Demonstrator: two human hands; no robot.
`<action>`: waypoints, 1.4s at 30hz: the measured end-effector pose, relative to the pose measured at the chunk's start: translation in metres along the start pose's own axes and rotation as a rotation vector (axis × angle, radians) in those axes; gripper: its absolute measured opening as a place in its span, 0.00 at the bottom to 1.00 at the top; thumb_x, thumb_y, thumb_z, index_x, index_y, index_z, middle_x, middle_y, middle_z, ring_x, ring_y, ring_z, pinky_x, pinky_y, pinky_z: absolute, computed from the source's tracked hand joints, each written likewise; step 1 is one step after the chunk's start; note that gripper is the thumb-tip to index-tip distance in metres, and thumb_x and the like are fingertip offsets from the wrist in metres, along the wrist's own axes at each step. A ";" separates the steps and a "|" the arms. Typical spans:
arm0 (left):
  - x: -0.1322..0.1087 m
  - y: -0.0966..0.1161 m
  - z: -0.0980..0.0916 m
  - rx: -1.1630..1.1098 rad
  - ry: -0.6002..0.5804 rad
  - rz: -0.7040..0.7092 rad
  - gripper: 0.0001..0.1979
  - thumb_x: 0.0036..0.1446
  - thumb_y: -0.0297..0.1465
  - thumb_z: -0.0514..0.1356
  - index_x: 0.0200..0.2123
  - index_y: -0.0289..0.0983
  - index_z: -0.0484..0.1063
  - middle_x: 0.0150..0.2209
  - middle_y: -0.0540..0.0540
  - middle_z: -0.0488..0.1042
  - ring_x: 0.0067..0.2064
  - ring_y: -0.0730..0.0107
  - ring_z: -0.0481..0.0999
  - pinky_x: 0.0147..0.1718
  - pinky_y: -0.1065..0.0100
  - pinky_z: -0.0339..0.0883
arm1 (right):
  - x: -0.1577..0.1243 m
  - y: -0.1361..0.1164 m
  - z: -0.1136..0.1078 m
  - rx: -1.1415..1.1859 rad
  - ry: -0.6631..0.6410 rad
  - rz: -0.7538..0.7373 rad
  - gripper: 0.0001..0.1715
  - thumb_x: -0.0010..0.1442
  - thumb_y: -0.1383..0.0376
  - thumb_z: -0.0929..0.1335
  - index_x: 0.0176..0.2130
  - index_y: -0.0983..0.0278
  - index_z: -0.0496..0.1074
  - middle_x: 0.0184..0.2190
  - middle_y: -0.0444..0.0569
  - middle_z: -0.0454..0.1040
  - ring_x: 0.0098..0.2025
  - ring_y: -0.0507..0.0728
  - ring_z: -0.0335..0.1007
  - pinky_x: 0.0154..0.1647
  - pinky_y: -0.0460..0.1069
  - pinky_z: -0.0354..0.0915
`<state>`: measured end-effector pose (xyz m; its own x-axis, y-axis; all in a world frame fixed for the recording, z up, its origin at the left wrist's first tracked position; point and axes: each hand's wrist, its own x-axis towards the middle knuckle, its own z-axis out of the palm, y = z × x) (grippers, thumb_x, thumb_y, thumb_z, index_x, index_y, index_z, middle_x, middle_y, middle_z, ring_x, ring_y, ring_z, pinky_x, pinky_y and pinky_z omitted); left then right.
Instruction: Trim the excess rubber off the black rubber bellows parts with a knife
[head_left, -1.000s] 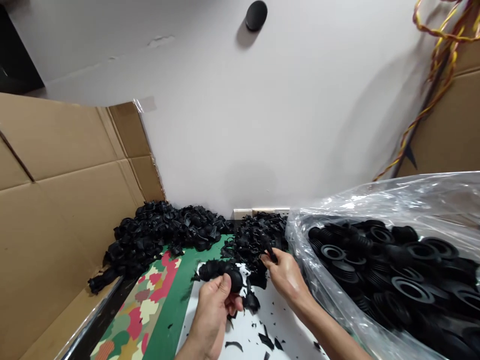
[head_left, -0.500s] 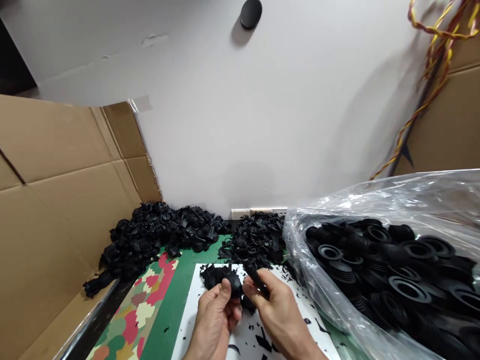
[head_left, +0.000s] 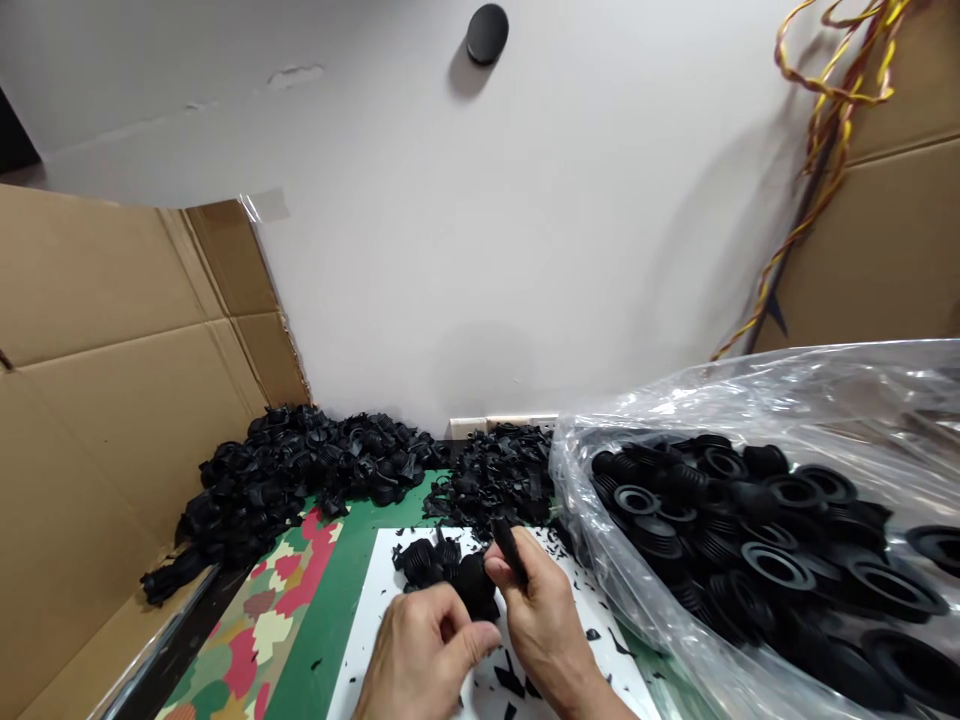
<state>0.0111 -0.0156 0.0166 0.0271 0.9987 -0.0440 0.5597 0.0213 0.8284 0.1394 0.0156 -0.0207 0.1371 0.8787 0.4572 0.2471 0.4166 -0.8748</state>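
Pale-grey wall (head_left: 450, 250): backs the whole work area and closes off its far side.

Brown cardboard panel (head_left: 97, 270): upright at left, apparently a barrier holding pieces in.

Clear plastic bag (head_left: 574, 490): at right, mouth wide, filled with black ribbed bellows (head_left: 776, 567); likely set there for easy reach. Its folded wall borders the right hand's side, leaving little sideways room.

Green surface (head_left: 322, 620): a camouflage-patterned strip (head_left: 255, 610) along its left part; the green band beside the sheet gives the left hand more elbow room.

White sheet (head_left: 360, 640): under both hands, its paleness probably useful for showing dark bits.

Black pile of ribbed pieces (head_left: 322, 465): at far left, against the cardboard.

Black scrap heap (head_left: 502, 470): just beyond the sheet's far edge, limiting forward reach.

Left hand (head_left: 424, 640): back uppermost, thumb stretched inward, fingers curled; whether its grip pinches anything cannot be told.

Right hand (head_left: 547, 615): grip pressed around a tool, seemingly for close control.

Black ribbed parts (head_left: 424, 562): clustered on the sheet's far half, just ahead of the hands.

Black stick-like tool (head_left: 510, 553): tilted; working end hidden.

Black offcuts (head_left: 510, 680): strewn over the sheet.
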 end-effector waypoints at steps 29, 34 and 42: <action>0.009 -0.018 0.019 -0.604 0.121 0.012 0.16 0.37 0.21 0.66 0.33 0.36 0.72 0.20 0.54 0.71 0.23 0.73 0.68 0.23 0.74 0.63 | 0.029 0.021 -0.025 -0.145 0.099 0.241 0.14 0.53 0.56 0.61 0.21 0.59 0.59 0.17 0.44 0.67 0.20 0.56 0.61 0.23 0.49 0.57; 0.008 -0.015 0.016 -0.665 0.111 -0.004 0.16 0.37 0.21 0.66 0.33 0.36 0.71 0.19 0.54 0.71 0.23 0.73 0.69 0.23 0.74 0.64 | 0.019 0.016 -0.026 -0.041 0.045 0.251 0.14 0.53 0.56 0.63 0.22 0.62 0.65 0.20 0.46 0.71 0.23 0.56 0.65 0.24 0.48 0.61; 0.010 -0.017 0.014 -0.473 0.225 0.135 0.14 0.35 0.20 0.68 0.30 0.37 0.78 0.29 0.52 0.69 0.24 0.76 0.63 0.21 0.75 0.58 | 0.012 -0.008 -0.026 0.113 -0.070 0.053 0.09 0.55 0.62 0.65 0.30 0.63 0.74 0.26 0.47 0.72 0.29 0.56 0.68 0.30 0.48 0.64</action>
<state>0.0133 -0.0067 -0.0054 -0.1341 0.9784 0.1575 0.1280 -0.1405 0.9818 0.1642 0.0164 -0.0042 0.0792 0.9127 0.4008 0.1312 0.3890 -0.9118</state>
